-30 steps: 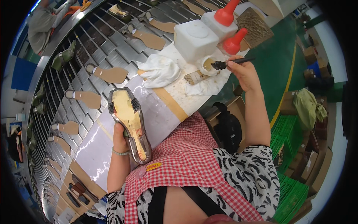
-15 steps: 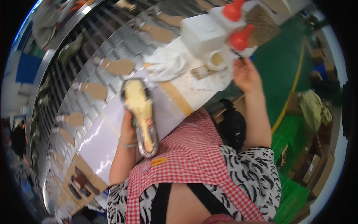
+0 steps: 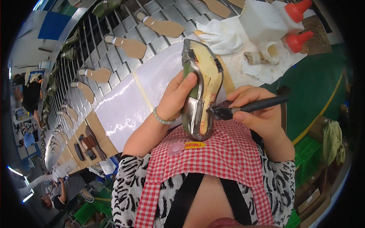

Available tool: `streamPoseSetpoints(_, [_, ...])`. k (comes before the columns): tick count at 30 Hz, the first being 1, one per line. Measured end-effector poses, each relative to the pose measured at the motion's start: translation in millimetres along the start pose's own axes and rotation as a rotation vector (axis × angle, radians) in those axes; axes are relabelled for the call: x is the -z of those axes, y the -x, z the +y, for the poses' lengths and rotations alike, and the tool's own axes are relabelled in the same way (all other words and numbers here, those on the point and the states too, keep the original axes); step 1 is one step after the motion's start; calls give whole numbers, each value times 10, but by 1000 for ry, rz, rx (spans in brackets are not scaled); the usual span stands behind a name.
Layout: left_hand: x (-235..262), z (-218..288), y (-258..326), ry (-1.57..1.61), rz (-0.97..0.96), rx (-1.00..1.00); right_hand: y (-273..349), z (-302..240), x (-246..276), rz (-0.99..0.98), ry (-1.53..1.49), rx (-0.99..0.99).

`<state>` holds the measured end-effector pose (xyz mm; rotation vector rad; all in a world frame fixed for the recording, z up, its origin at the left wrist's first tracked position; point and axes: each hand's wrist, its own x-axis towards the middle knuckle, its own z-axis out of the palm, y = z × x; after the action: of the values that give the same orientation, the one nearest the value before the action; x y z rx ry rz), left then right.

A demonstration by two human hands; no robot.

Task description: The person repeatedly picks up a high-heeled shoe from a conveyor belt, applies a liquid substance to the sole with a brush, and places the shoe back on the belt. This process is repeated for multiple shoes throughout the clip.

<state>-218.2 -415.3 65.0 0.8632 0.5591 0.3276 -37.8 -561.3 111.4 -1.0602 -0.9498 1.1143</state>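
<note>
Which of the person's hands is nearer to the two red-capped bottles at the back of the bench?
Right. The right hand, holding a brush against the shoe, lies below the red-capped bottles. The left hand grips the shoe's far side, farther from them.

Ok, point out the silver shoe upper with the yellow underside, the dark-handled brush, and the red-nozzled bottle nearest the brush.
Silver shoe upper with yellow underside [image 3: 207, 72], head view, on the yellow bottom.
Dark-handled brush [image 3: 262, 104], head view, on the handle beyond the fingers.
Red-nozzled bottle [image 3: 300, 41], head view, on the red nozzle.

Green floor [image 3: 319, 87] w/ yellow line [image 3: 323, 110]; metal slat conveyor [image 3: 125, 64]; white worktop [image 3: 129, 102].
</note>
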Motion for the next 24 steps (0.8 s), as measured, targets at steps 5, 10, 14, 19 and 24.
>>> streamPoseSetpoints(5, [-16,29,27,-27,19,2,-15,94,-80,-57,89,-36])
streamPoseSetpoints(10, [-35,10,33,-29,32,-12,-38,103,-85,-19,333,137])
streamPoseSetpoints(14, [-22,22,35,-43,47,-4,-55,74,-85,-66,465,261])
streamPoseSetpoints(19, [16,2,45,-35,24,7,-42,78,-110,-193,403,210])
streamPoseSetpoints(24, [184,-80,33,-27,56,-80,-18,52,-49,-94,-33,34])
